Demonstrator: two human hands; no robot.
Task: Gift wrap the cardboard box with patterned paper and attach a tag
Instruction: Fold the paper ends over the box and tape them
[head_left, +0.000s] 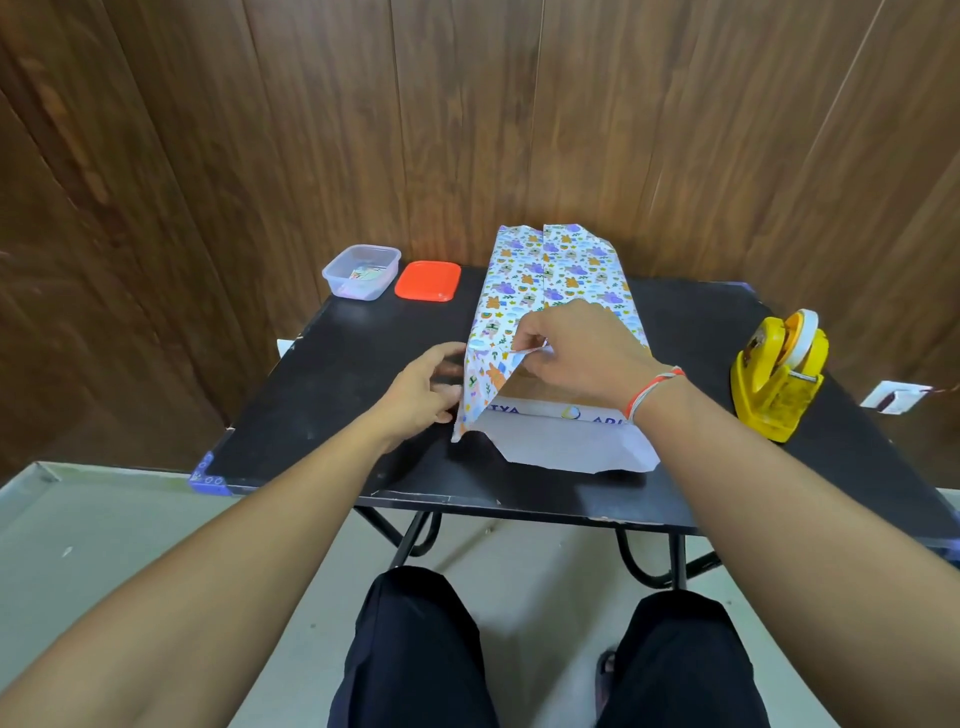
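Head view, looking down on a black folding table (332, 374) set against a dark wood-panelled wall (208, 130). Centre of table: cardboard box (540, 391), lying lengthwise away from the viewer, covered along its top and sides by patterned wrapping paper (566, 270) printed with small purple, orange and blue cartoon figures on white; overlapping seam visible along the top. Near end of box unwrapped, brown cardboard and a white strip with blue lettering exposed; white underside of the paper (571, 447) spread flat on the table in front of that end. Right hand (576, 348), wearing an orange-and-white thread bracelet (652, 389) at the wrist, placed over the near top edge of the box, thumb and forefinger pinching the paper edge at the open end. Left hand (421, 389) beside the left near corner of the box, fingers loosely extended and touching the folded side flap of paper, not curled round it. Far left of table: clear plastic container (361, 273), lid off, holding small printed pieces, too small to identify; orange lid (428, 281) lying flat just beside it, to the right. Right edge of table: yellow tape dispenser (779, 374) carrying a roll of white tape, well apart from the box. Below the table edge: dark trousers (415, 649) over both knees, pale floor (104, 519).
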